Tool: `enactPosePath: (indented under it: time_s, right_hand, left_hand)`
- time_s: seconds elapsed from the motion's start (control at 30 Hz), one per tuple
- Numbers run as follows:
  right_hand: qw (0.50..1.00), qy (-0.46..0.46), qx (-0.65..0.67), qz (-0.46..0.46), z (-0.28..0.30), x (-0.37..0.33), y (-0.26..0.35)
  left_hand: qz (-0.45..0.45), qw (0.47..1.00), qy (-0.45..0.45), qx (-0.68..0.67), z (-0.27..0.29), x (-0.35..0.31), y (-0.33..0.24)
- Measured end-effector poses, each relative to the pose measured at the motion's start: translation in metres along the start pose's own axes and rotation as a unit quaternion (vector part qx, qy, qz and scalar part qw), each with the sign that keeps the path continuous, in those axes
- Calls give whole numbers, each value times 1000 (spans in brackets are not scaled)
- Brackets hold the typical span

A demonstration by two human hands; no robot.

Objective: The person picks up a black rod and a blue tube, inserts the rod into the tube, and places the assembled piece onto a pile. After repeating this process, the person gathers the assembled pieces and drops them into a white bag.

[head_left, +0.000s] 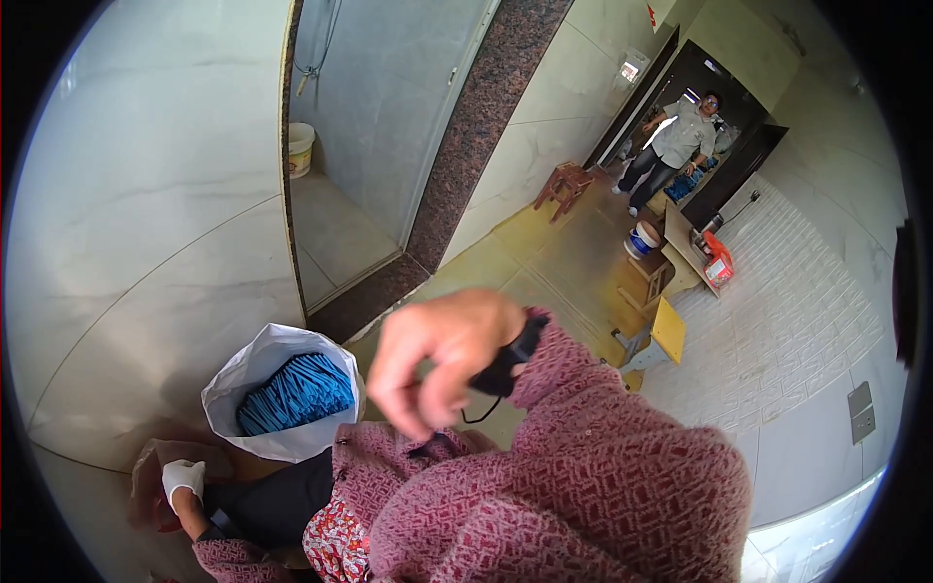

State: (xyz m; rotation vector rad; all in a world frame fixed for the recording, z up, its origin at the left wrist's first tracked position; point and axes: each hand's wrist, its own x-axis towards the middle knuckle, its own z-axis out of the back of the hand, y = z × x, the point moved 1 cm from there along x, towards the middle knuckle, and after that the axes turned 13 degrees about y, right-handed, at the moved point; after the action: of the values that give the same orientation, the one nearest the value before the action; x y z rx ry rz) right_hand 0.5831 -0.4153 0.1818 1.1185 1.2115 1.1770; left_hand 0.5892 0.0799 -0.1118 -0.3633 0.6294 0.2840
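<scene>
My right hand [442, 355], bare with a black band at the wrist, is raised in front of me. Its fingers bend downward with a gap between thumb and fingers, and no object shows in it. A white sack [228, 394] with its mouth open stands beyond it to the left. Inside lies a bundle of blue strip-like pieces [296, 394]. At the lower left my left hand [183, 478], in a white glove, is closed at the edge of a reddish bag [155, 462]; its fingertips are partly hidden.
A doorway with a dark stone frame [466, 155] opens ahead, with a white bucket [300, 151] inside. Farther right are a wooden stool [563, 189], a yellow chair [668, 328], a table [686, 243] and another bucket [641, 239]. A person [685, 136] stands near the far doorway.
</scene>
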Motion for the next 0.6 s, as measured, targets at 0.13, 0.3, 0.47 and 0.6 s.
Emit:
enactPosePath:
  time_s: [0.13, 0.3, 0.47, 0.6]
  right_hand:
    - [994, -35, 20, -106, -17, 52, -67]
    - [982, -6, 16, -190, -25, 75, -126]
    - [980, -4, 61, -190, -18, 78, -148]
    - [976, -11, 90, -199, -19, 78, -160]
  left_hand:
    - [-8, 1000, -15, 13, -4, 2, 0]
    - [-11, 1000, -15, -8, -2, 1, -17]
    - [1, 999, -28, -19, -3, 5, -14]
    - [14, 1000, -13, -18, -1, 4, -19]
